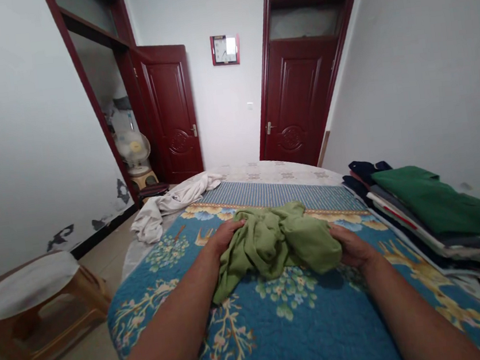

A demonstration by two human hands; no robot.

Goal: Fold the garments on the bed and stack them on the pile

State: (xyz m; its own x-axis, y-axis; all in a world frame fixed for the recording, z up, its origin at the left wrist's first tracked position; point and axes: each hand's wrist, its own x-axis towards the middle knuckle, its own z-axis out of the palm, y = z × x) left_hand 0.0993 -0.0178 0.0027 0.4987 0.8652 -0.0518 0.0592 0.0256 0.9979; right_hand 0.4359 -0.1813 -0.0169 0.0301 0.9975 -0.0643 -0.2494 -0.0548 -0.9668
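Observation:
A crumpled olive-green garment (268,240) is bunched up in front of me, over a blue floral quilted cover (317,327). My left hand (228,234) grips its left side, fingers tucked into the folds. On the right, my right hand (349,245) is closed on the garment's other side, with the fingertips partly hidden by the cloth. One end of the fabric hangs down to the left, below my left hand. What kind of garment it is cannot be made out from the folds.
A stack of folded clothes, topped by a green one (437,198), stands at the right by the wall. Rumpled white cloth (153,216) lies at the far left edge of the table. A stool (32,296) stands on the floor at left; a fan (133,149) is by the doorway.

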